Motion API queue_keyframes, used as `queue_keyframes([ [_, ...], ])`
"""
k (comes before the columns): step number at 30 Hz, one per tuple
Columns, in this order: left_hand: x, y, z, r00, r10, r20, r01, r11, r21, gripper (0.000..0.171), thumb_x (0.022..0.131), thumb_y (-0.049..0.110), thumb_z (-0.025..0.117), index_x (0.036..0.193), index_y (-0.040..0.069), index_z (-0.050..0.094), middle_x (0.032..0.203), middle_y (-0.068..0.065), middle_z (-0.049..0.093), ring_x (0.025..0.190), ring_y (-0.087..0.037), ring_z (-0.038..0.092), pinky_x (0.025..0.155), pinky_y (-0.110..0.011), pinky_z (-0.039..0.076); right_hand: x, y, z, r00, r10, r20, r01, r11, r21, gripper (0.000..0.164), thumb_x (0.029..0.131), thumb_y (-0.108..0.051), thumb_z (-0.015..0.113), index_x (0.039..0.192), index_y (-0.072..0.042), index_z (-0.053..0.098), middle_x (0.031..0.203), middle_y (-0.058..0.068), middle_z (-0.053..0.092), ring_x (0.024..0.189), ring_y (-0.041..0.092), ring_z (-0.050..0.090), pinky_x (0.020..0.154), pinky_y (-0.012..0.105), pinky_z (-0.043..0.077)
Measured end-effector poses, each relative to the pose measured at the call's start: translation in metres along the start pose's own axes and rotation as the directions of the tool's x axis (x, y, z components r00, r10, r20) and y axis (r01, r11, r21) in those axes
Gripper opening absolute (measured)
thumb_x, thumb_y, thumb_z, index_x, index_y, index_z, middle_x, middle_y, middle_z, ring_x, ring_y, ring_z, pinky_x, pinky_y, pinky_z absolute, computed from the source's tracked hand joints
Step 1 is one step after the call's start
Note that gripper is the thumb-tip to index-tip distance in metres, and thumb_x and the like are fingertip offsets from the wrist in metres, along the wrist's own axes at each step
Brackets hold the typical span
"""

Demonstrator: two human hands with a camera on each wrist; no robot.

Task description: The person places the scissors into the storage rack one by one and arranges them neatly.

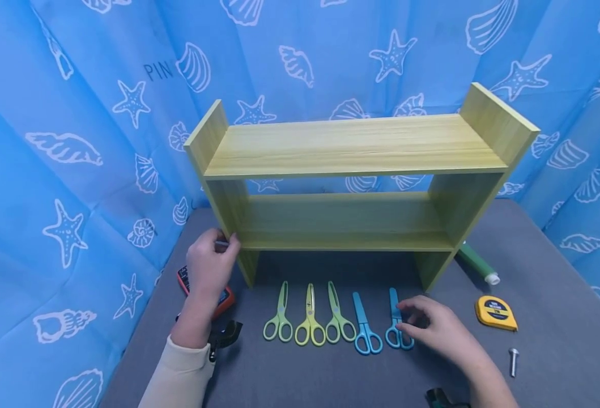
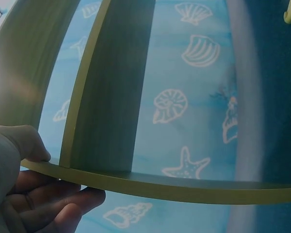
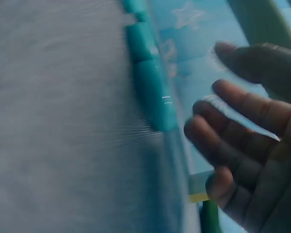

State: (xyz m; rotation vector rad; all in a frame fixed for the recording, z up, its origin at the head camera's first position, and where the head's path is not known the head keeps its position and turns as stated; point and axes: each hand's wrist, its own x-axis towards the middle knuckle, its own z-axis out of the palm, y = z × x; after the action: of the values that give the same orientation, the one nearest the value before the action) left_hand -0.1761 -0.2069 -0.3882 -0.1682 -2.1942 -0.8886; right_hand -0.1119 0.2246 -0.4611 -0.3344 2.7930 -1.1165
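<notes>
- A red-edged device, partly hidden by the left forearm, lies in front of the shelf's left side.
- The left hand is at the left panel of the wooden shelf, about level with its lower board. It pinches that panel: the thumb lies on the inner face, the bent fingers on the outer, with the panel's edge between them.
- Before the shelf, in a row, lie green scissors, yellow scissors, more green scissors and sheathed blue scissors.
- The rightmost blue scissors lie in front of the shelf, towards its right panel, just beside the right hand's thumb and fingertips.
- The right hand is in front of the shelf's right panel, its thumb held away from the loosely bent fingers; whether they touch the scissors I cannot tell.
- A green tube lies beside the shelf's right panel.
- A yellow tape measure and a metal bolt lie to the right of the shelf and nearer the person, the bolt nearest.
</notes>
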Motion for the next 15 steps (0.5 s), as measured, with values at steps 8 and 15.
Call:
queue_keyframes([
  [8,0.0009,-0.0004,-0.0006,1.0,0.026,-0.002,-0.026,0.999,0.021,0.012,0.089,0.011,0.071,0.084,0.002,0.065,0.079,-0.013,0.067,0.069,-0.025,0.07,0.059,-0.041,0.06,0.0053,0.0067,0.0105,0.98,0.176,0.093,-0.173,0.984,-0.032,0.02,0.084,-0.019,0.084,0.094,-0.01,0.069,0.081,-0.001,0.059,0.071,0.017,0.052,0.06,0.031,0.043],
  [15,0.0004,-0.0012,0.001,1.0,0.019,0.008,-0.019,1.0,0.022,0.011,0.091,0.012,0.071,0.087,0.002,0.066,0.081,-0.013,0.068,0.07,-0.024,0.07,0.06,-0.042,0.06,0.0082,0.0102,0.011,0.958,0.269,0.1,-0.266,0.963,-0.042,0.015,0.085,-0.017,0.083,0.087,-0.01,0.07,0.075,-0.002,0.06,0.07,0.016,0.054,0.063,0.033,0.045],
])
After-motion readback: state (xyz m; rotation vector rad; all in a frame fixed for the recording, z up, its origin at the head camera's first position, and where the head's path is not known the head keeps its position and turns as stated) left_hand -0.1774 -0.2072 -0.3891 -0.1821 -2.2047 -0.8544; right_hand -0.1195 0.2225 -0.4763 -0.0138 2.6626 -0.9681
